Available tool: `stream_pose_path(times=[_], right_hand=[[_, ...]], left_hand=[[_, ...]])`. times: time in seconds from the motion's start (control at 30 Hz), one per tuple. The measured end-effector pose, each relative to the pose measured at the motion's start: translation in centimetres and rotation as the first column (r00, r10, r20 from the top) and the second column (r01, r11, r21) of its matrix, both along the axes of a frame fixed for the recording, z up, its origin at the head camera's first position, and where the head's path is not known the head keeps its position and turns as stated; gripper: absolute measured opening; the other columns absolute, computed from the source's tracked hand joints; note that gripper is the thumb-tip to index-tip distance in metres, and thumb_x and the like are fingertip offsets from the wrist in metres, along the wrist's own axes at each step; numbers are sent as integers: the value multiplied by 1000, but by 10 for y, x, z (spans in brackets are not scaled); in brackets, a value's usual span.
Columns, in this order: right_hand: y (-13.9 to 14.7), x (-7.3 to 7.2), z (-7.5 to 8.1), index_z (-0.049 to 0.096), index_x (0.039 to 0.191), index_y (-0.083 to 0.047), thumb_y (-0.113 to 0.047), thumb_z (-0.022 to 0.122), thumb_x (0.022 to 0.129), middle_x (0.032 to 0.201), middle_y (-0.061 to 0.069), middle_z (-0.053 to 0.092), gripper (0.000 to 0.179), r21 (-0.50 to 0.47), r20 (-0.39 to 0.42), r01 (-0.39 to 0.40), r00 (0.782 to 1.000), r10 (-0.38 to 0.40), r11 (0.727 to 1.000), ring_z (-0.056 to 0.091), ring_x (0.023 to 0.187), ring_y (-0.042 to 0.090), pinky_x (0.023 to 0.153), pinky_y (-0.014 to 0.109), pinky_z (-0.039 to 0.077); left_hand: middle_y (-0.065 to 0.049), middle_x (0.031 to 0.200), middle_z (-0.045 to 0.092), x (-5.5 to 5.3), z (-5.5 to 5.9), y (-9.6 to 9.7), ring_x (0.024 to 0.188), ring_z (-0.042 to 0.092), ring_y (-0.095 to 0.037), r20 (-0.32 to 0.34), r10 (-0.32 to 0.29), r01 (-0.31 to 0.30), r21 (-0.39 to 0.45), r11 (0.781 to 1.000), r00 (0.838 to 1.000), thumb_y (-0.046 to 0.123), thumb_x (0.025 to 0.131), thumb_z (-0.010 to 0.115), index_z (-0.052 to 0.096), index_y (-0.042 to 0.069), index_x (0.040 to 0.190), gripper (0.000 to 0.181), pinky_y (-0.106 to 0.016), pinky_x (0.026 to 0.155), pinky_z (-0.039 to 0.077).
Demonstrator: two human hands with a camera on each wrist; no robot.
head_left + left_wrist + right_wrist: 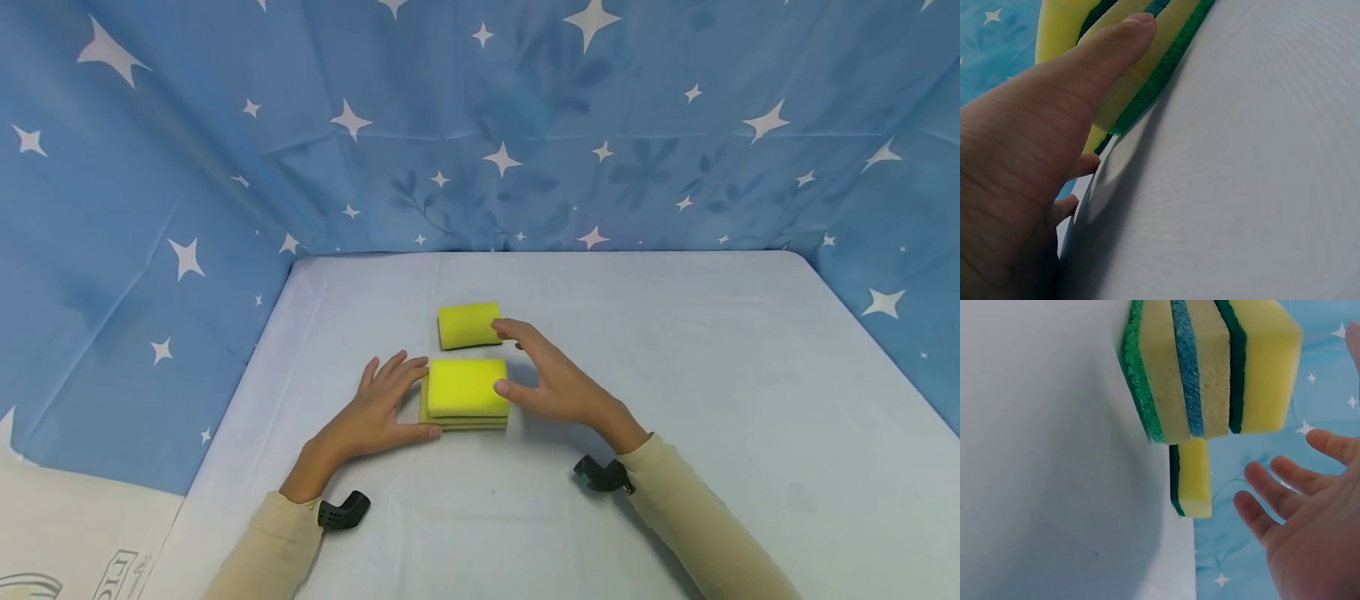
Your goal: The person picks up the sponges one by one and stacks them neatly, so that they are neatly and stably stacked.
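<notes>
A stack of three sponges stands on the table, its top one yellow (467, 387) over a dark green scouring layer. Below are two beige sponges, the middle one (1213, 381) with a blue layer on it and the lowest (1161, 375) with a green layer underneath. My left hand (386, 410) rests against the stack's left side, fingers spread and thumb along the front. In the left wrist view the thumb touches the beige sides. My right hand (558, 379), fingers apart, hovers by the stack's right edge, holding nothing. Another yellow sponge (467, 325) lies behind the stack.
The white-covered table (675, 350) spreads around the stack. A blue star-patterned curtain (525, 108) hangs along the back and sides. At the lower left is a pale printed sheet or box (75, 525). Black wrist cameras (345, 510) sit on both wrists.
</notes>
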State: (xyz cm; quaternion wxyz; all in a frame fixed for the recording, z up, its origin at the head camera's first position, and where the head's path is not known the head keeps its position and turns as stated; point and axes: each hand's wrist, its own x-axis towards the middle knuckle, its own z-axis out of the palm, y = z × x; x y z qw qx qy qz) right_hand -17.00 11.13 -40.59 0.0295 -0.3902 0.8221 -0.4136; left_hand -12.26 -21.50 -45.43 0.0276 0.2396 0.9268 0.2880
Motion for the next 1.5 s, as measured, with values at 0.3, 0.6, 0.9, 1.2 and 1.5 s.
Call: stream_pose_path(times=[0.3, 0.6, 0.9, 1.2, 1.5], right_hand=[[6, -5, 4, 29, 169, -10, -37, 71, 103, 171, 7, 32, 83, 1, 30, 46, 998, -46, 999, 40, 151, 29, 121, 57, 36], [13, -10, 3, 28, 169, -13, -31, 70, 104, 171, 4, 32, 80, -20, 46, 79, 996, -78, 997, 38, 153, 27, 121, 57, 35], [16, -25, -1, 24, 172, -21, -33, 71, 104, 173, 3, 29, 83, 5, 90, 115, 989, -115, 993, 33, 156, 26, 122, 58, 31], [10, -43, -1, 25, 172, -25, -41, 72, 103, 173, 5, 31, 85, 42, 149, 163, 975, -167, 986, 34, 155, 35, 120, 65, 31], [7, -59, -4, 26, 171, -29, -49, 71, 102, 174, 3, 29, 86, 31, 178, 144, 973, -148, 989, 33, 154, 40, 120, 66, 30]], left_hand=[[-8, 170, 37, -2, -1, -2, 162, 15, -36, 10, -3, 3, -14, 1000, 1000, 60, 87, 83, 43, 9, 163, 100, -63, 126, -5], [-7, 170, 38, -1, -1, -2, 162, 16, -36, 11, -7, 7, 9, 1000, 1000, 61, 87, 82, 48, 10, 160, 96, -65, 126, -4], [-7, 170, 38, -1, -1, -3, 162, 15, -36, 13, -7, 6, 7, 1000, 1000, 60, 87, 83, 47, 9, 161, 96, -63, 126, -6], [-9, 169, 39, 0, -2, -2, 162, 17, -38, -1, -7, 7, 10, 1000, 1000, 61, 87, 82, 49, 9, 159, 95, -66, 125, -3], [-9, 169, 39, 1, 1, -1, 161, 18, -40, -2, -3, 3, 18, 1000, 1000, 61, 88, 80, 51, 10, 158, 92, -68, 125, -1]])
